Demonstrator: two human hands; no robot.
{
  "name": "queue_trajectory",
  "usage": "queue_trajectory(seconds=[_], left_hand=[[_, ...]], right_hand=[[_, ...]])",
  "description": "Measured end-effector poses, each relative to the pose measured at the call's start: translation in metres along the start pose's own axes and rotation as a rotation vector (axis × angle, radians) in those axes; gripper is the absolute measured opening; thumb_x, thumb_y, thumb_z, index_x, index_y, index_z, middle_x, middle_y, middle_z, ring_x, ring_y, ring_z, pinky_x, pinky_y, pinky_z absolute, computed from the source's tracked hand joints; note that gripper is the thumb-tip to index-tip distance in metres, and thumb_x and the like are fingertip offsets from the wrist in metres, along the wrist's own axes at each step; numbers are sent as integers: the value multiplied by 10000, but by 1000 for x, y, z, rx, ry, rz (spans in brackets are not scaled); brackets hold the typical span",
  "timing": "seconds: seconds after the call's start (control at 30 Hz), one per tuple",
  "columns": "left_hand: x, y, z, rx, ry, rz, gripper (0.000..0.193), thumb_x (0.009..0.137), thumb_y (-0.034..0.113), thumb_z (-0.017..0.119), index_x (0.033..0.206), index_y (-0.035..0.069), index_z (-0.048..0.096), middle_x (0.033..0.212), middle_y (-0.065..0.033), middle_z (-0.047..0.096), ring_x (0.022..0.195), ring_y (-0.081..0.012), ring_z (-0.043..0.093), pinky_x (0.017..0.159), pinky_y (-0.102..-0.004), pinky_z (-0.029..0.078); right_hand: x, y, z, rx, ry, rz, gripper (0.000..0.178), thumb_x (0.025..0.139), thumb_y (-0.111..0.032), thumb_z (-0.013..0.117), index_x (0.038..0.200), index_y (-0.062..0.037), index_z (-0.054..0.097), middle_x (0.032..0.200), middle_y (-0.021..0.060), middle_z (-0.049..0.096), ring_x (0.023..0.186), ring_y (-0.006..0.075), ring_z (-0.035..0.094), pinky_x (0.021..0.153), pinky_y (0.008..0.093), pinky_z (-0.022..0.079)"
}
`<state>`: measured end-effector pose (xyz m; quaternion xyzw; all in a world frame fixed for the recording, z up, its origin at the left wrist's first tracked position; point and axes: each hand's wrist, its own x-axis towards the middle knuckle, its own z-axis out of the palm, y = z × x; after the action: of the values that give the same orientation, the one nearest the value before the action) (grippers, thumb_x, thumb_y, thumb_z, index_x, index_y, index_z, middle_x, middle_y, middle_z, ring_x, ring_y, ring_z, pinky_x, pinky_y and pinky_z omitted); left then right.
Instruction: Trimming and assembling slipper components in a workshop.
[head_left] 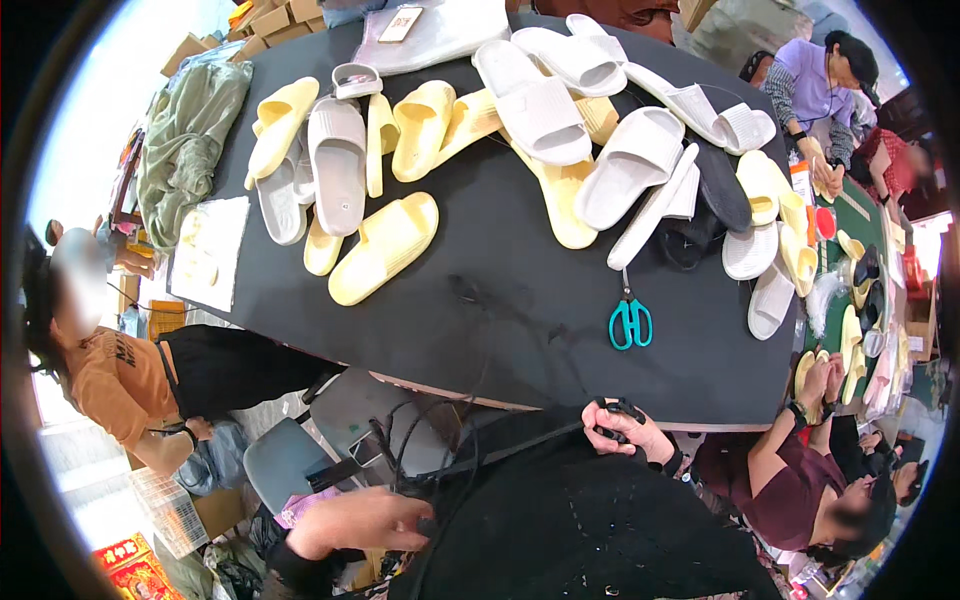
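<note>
My right hand (628, 432) is closed around a small black object (612, 434) at the table's front edge, close to my body; its kind is unclear. Low and to the left, my left hand (360, 522) has its fingers curled beside black cables (405, 440), and a small dark thing shows at its fingertips, too little to name. On the black table, teal-handled scissors (630, 322) lie nearest to my right hand, blades pointing away. Beyond them are a white slipper (632, 165) and a black slipper (722, 190). A pale yellow slipper (385, 248) lies nearer the middle.
Several more white, grey and yellow slippers are heaped along the table's far side. A green cloth (190, 140) and a white sheet (210, 255) lie at its left. A grey chair (285, 465) stands at the left front. Other people work on both sides.
</note>
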<state>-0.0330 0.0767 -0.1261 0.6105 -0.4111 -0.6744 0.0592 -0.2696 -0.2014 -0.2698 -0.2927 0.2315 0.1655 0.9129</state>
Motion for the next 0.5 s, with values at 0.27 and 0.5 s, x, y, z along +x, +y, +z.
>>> queue_trajectory(seconds=[0.27, 0.5], left_hand=[[17, -19, 18, -671, -32, 102, 564, 841, 63, 542, 1381, 36, 383, 1083, -56, 594, 880, -101, 566, 813, -257, 464], [20, -30, 26, -538, -122, 124, 383, 874, 119, 565, 1240, 25, 507, 1055, -48, 622, 921, -125, 581, 857, -263, 455]], right_hand=[[-7, 2, 6, -3, 9, -7, 328, 930, -388, 538, 929, -61, 567, 591, 16, 475, 421, 10, 327, 357, 167, 223], [-5, 5, 13, -43, 2, -9, 297, 932, -367, 542, 937, -71, 561, 582, 4, 454, 398, 9, 306, 371, 171, 230]])
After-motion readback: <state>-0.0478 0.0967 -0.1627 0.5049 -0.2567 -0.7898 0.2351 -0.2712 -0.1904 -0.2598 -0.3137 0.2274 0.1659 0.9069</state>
